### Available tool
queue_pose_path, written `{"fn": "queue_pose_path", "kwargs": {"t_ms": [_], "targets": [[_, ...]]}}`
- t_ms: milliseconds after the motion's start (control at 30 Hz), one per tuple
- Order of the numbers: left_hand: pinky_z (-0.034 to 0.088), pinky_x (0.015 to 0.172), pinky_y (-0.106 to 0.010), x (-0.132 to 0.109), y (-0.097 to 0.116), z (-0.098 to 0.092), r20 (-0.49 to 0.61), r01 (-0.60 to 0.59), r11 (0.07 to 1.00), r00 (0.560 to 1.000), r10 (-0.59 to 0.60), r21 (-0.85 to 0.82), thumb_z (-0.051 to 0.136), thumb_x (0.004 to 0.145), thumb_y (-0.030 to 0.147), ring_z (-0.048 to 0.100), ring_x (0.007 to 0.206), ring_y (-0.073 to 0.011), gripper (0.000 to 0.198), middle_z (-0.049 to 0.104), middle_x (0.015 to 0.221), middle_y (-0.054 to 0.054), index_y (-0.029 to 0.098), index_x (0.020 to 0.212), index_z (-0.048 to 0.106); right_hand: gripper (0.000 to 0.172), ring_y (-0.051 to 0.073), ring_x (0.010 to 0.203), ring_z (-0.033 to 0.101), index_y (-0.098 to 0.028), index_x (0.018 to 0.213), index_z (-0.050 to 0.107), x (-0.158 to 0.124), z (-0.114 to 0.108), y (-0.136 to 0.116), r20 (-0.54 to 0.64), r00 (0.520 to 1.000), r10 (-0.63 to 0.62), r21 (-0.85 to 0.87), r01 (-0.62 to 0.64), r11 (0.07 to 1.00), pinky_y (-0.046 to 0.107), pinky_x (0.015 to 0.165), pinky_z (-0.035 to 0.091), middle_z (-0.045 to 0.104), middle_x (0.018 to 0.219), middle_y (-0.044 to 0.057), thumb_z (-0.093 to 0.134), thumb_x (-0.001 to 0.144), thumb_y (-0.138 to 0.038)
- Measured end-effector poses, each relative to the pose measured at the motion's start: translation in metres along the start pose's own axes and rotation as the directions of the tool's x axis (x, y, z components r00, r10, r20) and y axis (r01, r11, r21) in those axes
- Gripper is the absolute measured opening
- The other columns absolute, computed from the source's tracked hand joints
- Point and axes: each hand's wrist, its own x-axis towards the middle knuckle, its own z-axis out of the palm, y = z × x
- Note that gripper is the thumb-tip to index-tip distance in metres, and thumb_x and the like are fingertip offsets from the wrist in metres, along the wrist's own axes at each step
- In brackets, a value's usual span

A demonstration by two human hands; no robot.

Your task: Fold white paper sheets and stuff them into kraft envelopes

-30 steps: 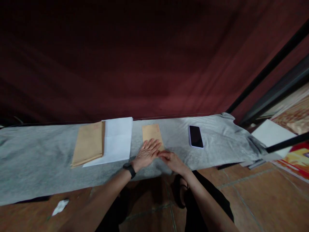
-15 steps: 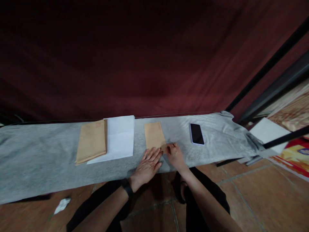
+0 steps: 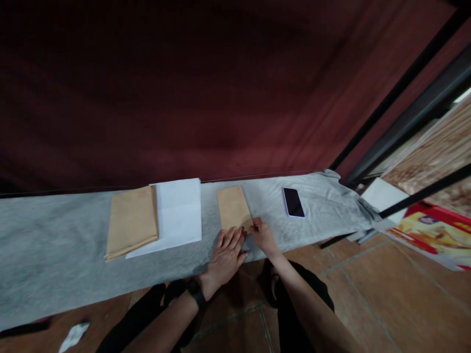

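A single brown envelope lies on the grey cloth in front of me. My left hand rests flat across its near end, fingers stretched out and a black band round the wrist. At the envelope's near right corner is my right hand, its fingers curled and pinched at the paper's edge. Part of the near edge is hidden under my fingers. To the left, a stack of brown envelopes partly covers some white paper.
A phone with a dark screen lies right of the envelope. Grey cloth covers the narrow table. A dark red curtain hangs behind. Black bars and a red and yellow box stand at the right. Crumpled white paper lies on the floor.
The view has turned slightly to the right. My right fingers have shifted a little along the envelope's near right corner, closer to my left fingertips. My left hand stays flat on the near end.
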Motion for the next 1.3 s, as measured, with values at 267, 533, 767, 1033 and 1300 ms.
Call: {"fn": "queue_pose_path", "kwargs": {"t_ms": [267, 533, 767, 1033, 1300], "targets": [[0.025, 0.121, -0.049, -0.004, -0.015, -0.012, -0.095, 0.031, 0.997, 0.995, -0.037, -0.064, 0.031, 0.104, 0.049, 0.027, 0.15, -0.0249, 0.059, 0.029, 0.164, -0.006, 0.027, 0.158, 0.023, 0.026, 0.016, 0.051, 0.061, -0.02, 0.106, 0.058, 0.026, -0.039, 0.001, -0.187, 0.976, 0.108, 0.159, -0.079, 0.984, 0.027, 0.049, 0.053, 0.059, 0.061, -0.004, 0.051, 0.085, -0.034], [0.03, 0.118, -0.054, -0.011, -0.05, -0.012, -0.113, 0.147, 0.984, 0.981, -0.158, -0.104, 0.034, 0.103, 0.048, 0.031, 0.149, -0.0298, 0.06, 0.035, 0.161, -0.011, 0.021, 0.156, 0.031, 0.026, 0.021, 0.069, 0.067, -0.02, 0.107, 0.064, 0.026, -0.091, 0.006, -0.349, 0.927, 0.136, -0.013, -0.15, 0.989, 0.029, 0.062, 0.051, 0.068, 0.075, 0.004, 0.051, 0.086, -0.029], [0.034, 0.116, -0.052, -0.023, -0.072, -0.011, -0.1, 0.213, 0.968, 0.969, -0.227, -0.131, 0.038, 0.101, 0.045, 0.032, 0.148, -0.0293, 0.058, 0.036, 0.16, -0.014, 0.02, 0.153, 0.036, 0.023, 0.028, 0.097, 0.067, -0.016, 0.103, 0.068, 0.025, -0.097, 0.007, -0.396, 0.902, 0.171, -0.089, -0.224, 0.971, 0.033, 0.079, 0.047, 0.071, 0.092, 0.014, 0.055, 0.084, -0.019], [0.037, 0.116, -0.046, -0.012, -0.062, -0.014, -0.167, 0.142, 0.967, 0.97, -0.178, -0.21, 0.035, 0.103, 0.042, 0.037, 0.145, -0.026, 0.054, 0.039, 0.158, -0.013, 0.02, 0.152, 0.036, 0.021, 0.016, 0.055, 0.061, -0.02, 0.096, 0.059, 0.028, -0.092, 0.006, -0.251, 0.935, 0.252, 0.247, -0.189, 0.95, 0.028, 0.057, 0.052, 0.06, 0.066, -0.002, 0.062, 0.079, -0.032], [0.035, 0.118, -0.044, 0.011, -0.028, -0.035, -0.21, 0.055, 0.963, 0.971, -0.112, -0.263, 0.034, 0.104, 0.041, 0.031, 0.149, -0.0245, 0.058, 0.032, 0.162, -0.011, 0.022, 0.158, 0.023, 0.036, 0.013, 0.05, 0.059, -0.02, 0.09, 0.06, 0.016, -0.07, 0.001, -0.066, 0.975, 0.213, 0.427, -0.166, 0.889, 0.026, 0.052, 0.053, 0.06, 0.062, -0.003, 0.072, 0.066, -0.044]]}}
